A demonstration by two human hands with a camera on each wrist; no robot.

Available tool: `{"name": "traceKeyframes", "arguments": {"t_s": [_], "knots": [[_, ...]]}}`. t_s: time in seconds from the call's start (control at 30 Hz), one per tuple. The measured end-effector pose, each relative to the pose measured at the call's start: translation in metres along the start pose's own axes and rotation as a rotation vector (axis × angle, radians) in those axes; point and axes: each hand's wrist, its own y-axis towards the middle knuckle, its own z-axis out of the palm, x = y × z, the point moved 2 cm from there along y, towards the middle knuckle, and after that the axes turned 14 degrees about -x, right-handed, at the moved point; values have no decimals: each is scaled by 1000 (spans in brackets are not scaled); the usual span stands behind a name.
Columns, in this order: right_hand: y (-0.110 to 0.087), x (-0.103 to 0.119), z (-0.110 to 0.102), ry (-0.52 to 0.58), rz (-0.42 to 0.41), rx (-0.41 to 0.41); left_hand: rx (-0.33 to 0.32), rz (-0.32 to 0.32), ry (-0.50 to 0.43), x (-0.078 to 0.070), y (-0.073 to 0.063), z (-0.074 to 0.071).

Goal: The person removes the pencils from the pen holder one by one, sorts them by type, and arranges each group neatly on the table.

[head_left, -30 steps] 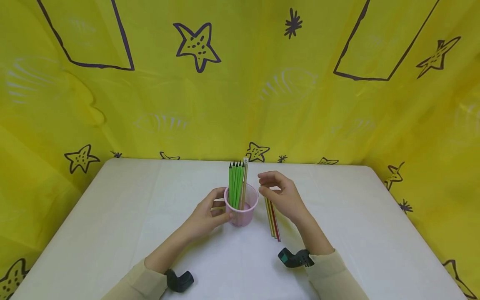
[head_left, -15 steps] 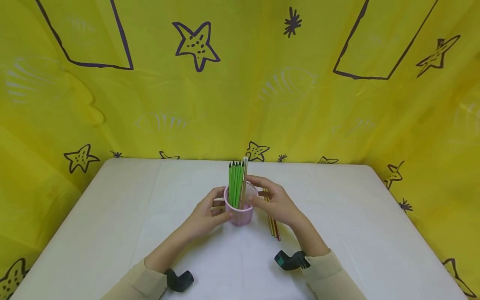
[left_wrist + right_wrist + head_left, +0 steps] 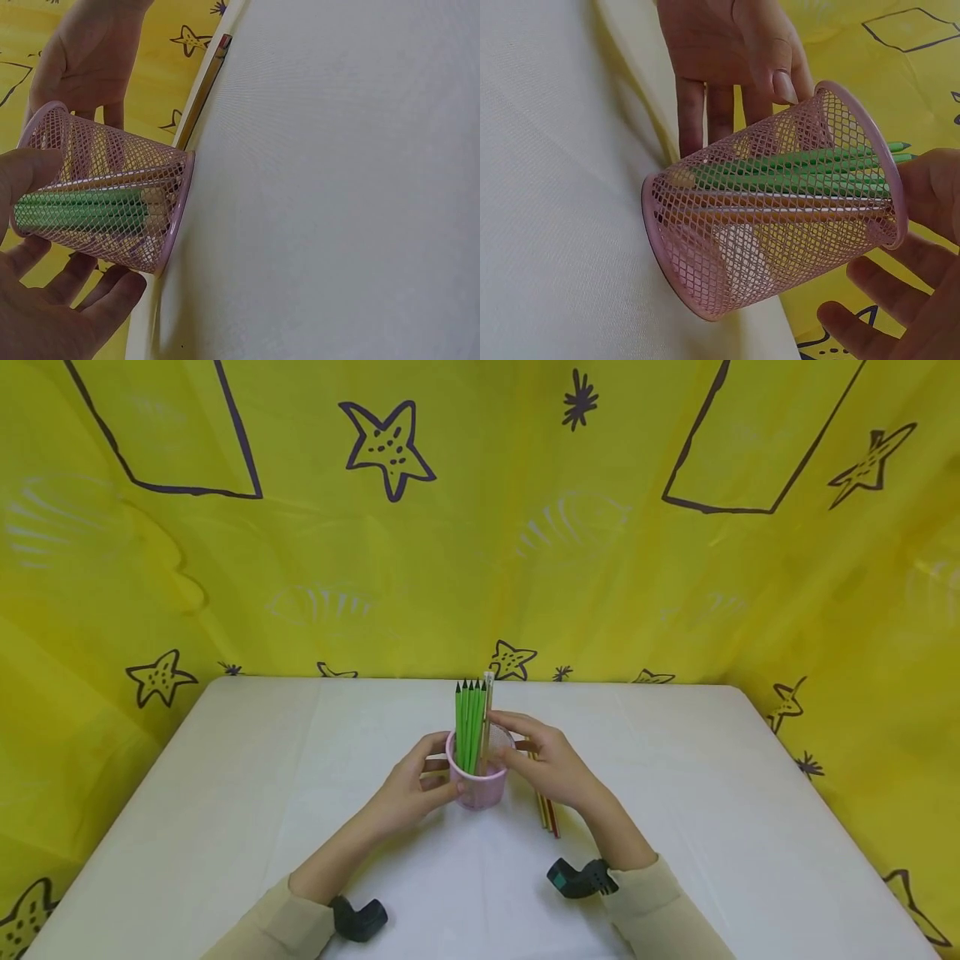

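Observation:
A pink mesh pencil cup [image 3: 480, 789] stands on the white table. Several green pencils [image 3: 468, 727] lean in it with black tips up, beside gold-coloured pencils [image 3: 486, 735]. My left hand [image 3: 412, 789] grips the cup's left side, thumb in front and fingers behind. At the opposite side, my right hand [image 3: 551, 768] holds the cup by its upper edge, the thumb over the rim [image 3: 877, 142] and the index finger behind, close to the gold pencils. Its other fingers [image 3: 862, 330] hang spread below. Gold and red pencils [image 3: 550, 814] lie on the table under this hand, partly hidden.
The white table [image 3: 300, 760] extends around the cup. A yellow cloth [image 3: 465, 568] with dark star drawings hangs behind and at both sides. Black wrist cameras [image 3: 358, 920] sit at the sleeve cuffs [image 3: 641, 885].
My right hand has moved left from above the loose pencils to the cup's right rim. During the last half second it has stayed there. My left hand keeps its grip.

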Motion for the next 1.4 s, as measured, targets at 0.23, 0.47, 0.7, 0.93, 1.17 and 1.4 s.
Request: {"name": "traceKeyframes", "arguments": {"t_s": [0.23, 0.47, 0.7, 0.93, 1.17, 1.4], "knots": [[-1, -3, 2, 12, 1, 48, 3, 0, -9, 2, 0, 0], [0, -1, 1, -20, 0, 1, 1, -4, 1, 1, 1, 0], [1, 1, -2, -22, 51, -70, -3, 6, -1, 4, 2, 1], [3, 1, -6, 27, 1, -123, 1, 14, -18, 5, 2, 1], [3, 3, -10, 137, 16, -168, 2, 13, -14, 5, 1, 2], [3, 8, -17, 224, 42, -216, 2, 10, -9, 3, 1, 1]]}}
